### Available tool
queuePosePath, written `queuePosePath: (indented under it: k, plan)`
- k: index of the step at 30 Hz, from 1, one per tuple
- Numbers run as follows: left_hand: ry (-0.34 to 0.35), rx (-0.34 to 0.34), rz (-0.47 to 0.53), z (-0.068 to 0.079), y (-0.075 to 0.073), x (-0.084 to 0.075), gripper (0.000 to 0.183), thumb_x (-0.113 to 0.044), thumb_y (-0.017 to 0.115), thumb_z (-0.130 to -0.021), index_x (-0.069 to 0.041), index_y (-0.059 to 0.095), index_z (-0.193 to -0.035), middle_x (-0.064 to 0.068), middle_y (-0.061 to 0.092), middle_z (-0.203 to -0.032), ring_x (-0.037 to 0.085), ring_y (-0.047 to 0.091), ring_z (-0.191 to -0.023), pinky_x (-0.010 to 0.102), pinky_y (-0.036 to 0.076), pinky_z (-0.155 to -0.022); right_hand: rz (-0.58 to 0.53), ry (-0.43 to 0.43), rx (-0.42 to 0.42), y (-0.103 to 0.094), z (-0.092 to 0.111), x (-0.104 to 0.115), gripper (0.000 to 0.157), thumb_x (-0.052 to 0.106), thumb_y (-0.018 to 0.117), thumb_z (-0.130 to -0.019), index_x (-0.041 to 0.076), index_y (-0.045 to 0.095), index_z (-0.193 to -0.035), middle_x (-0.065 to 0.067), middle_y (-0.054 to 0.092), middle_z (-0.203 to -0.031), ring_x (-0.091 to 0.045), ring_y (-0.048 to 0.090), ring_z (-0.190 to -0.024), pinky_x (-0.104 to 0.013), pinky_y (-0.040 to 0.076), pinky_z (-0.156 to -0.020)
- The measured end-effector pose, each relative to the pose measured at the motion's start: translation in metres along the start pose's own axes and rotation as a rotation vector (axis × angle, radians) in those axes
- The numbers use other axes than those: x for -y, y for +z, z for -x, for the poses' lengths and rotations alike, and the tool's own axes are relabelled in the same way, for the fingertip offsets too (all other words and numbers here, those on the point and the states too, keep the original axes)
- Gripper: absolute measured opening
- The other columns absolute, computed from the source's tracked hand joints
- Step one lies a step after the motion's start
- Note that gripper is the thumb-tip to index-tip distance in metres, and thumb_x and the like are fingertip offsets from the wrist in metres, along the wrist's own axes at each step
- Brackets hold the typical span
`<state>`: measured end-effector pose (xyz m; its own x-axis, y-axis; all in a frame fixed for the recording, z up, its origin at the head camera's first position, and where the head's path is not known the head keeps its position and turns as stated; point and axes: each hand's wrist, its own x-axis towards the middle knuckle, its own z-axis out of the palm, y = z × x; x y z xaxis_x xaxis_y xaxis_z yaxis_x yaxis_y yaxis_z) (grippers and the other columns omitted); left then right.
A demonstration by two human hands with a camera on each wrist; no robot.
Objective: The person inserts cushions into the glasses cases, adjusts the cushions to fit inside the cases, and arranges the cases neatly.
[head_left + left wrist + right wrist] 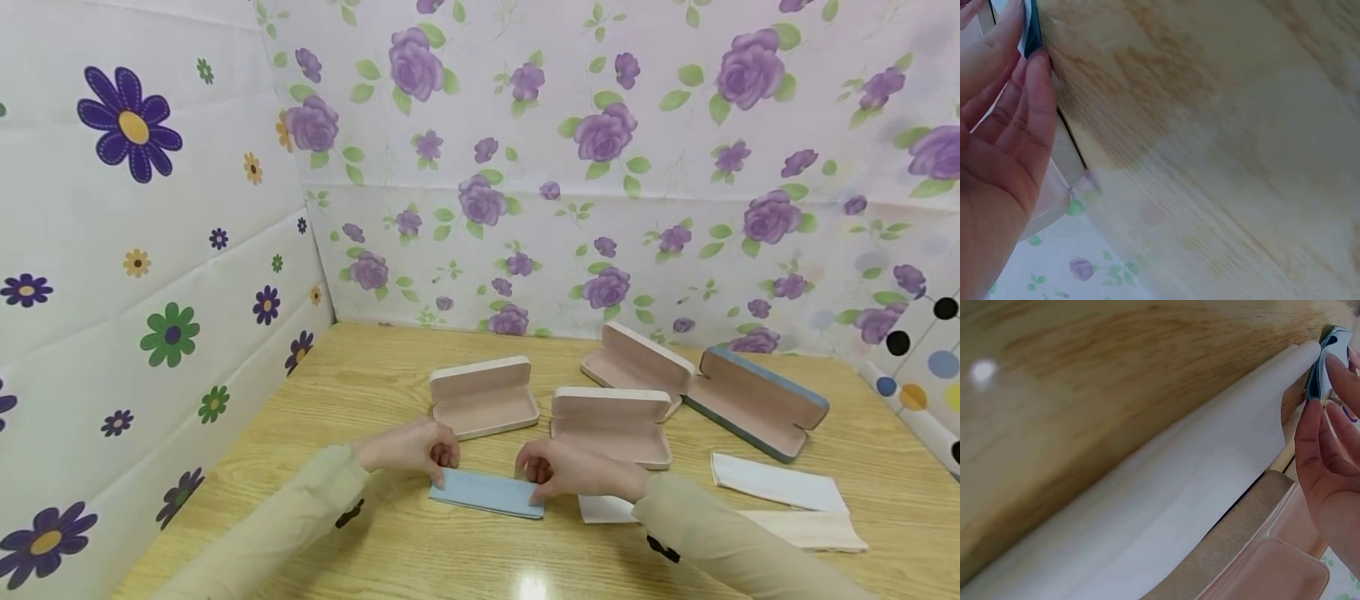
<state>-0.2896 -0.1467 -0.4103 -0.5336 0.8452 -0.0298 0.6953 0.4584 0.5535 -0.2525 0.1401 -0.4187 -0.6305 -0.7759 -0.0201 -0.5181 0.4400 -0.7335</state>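
Observation:
A light blue folded cloth (pixel 486 493) lies as a long strip at the front middle of the table. My left hand (pixel 415 447) pinches its left end between thumb and fingers, and my right hand (pixel 576 469) pinches its right end. In the left wrist view a corner of the cloth (pixel 1033 31) shows at the fingertips. The right wrist view shows the cloth's folded layers (pixel 1335 342) between thumb and fingers. Just behind the hands stand two open glasses cases with pink linings, one to the left (pixel 486 410) and one in the middle (pixel 611 440).
Another open white case (pixel 647 360) and a blue-grey one (pixel 757 408) stand at the back right. A white folded cloth (pixel 780 483) and a cream cloth (pixel 813 529) lie at right. Part of a white cloth (pixel 606 509) shows beside my right forearm. Floral sheets (pixel 480 283) border the table.

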Motion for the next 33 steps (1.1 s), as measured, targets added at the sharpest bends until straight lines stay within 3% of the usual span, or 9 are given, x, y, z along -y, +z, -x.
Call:
queuePosePath:
  k: [8, 15, 19, 25, 28, 33]
  plan:
    - [-0.085, 0.019, 0.058, 0.003, 0.0, -0.002, 0.022, -0.008, 0.079, -0.068, -0.008, 0.059, -0.076, -0.003, 0.054, -0.071, 0.005, 0.046, -0.061, 0.02, 0.041, -0.056, -0.02, 0.022, 0.008, 0.002, -0.001, 0.001, 0.031, 0.006, 0.072, -0.077, 0.008, 0.057, -0.103, -0.001, 0.057, -0.078, -0.011, 0.052, -0.068, -0.024, 0.045, -0.059]
    - [-0.061, -0.037, 0.201, 0.007, 0.001, 0.006, 0.016, 0.0, 0.073, -0.073, -0.006, 0.059, -0.079, -0.003, 0.057, -0.072, 0.007, 0.049, -0.064, 0.023, 0.044, -0.059, -0.004, 0.004, -0.058, -0.005, -0.003, 0.001, 0.02, 0.0, 0.067, -0.08, 0.008, 0.057, -0.096, -0.001, 0.056, -0.08, -0.012, 0.054, -0.072, -0.026, 0.046, -0.063]
    - [-0.064, -0.104, 0.347, 0.012, -0.002, 0.012, 0.013, 0.002, 0.069, -0.076, -0.002, 0.059, -0.084, 0.002, 0.057, -0.076, 0.013, 0.052, -0.066, 0.028, 0.048, -0.058, 0.029, -0.023, -0.152, -0.007, -0.008, -0.002, 0.017, -0.004, 0.065, -0.079, 0.007, 0.056, -0.087, 0.0, 0.056, -0.08, -0.011, 0.055, -0.074, -0.026, 0.048, -0.063]
    - [-0.121, -0.282, 0.547, 0.017, -0.009, 0.018, 0.014, 0.004, 0.067, -0.077, 0.006, 0.057, -0.087, 0.009, 0.056, -0.079, 0.02, 0.056, -0.066, 0.041, 0.051, -0.062, 0.103, -0.058, -0.342, -0.018, -0.018, 0.004, 0.016, -0.006, 0.061, -0.081, 0.009, 0.058, -0.081, 0.003, 0.057, -0.076, -0.01, 0.053, -0.069, -0.026, 0.045, -0.058]
    - [-0.168, -0.358, 0.64, 0.019, -0.013, 0.019, 0.016, 0.003, 0.066, -0.079, 0.007, 0.057, -0.09, 0.012, 0.056, -0.081, 0.024, 0.057, -0.07, 0.049, 0.049, -0.067, 0.088, -0.028, -0.406, -0.026, -0.024, 0.01, 0.012, -0.004, 0.059, -0.084, 0.008, 0.059, -0.082, 0.002, 0.058, -0.078, -0.012, 0.053, -0.07, -0.027, 0.045, -0.06]
    - [-0.242, -0.455, 0.692, 0.02, -0.015, 0.019, 0.02, -0.003, 0.066, -0.081, 0.005, 0.055, -0.096, 0.012, 0.058, -0.086, 0.024, 0.057, -0.078, 0.051, 0.046, -0.074, 0.024, 0.065, -0.49, -0.034, -0.035, 0.018, 0.007, -0.001, 0.059, -0.085, 0.005, 0.06, -0.084, -0.003, 0.059, -0.083, -0.017, 0.055, -0.074, -0.028, 0.047, -0.061]
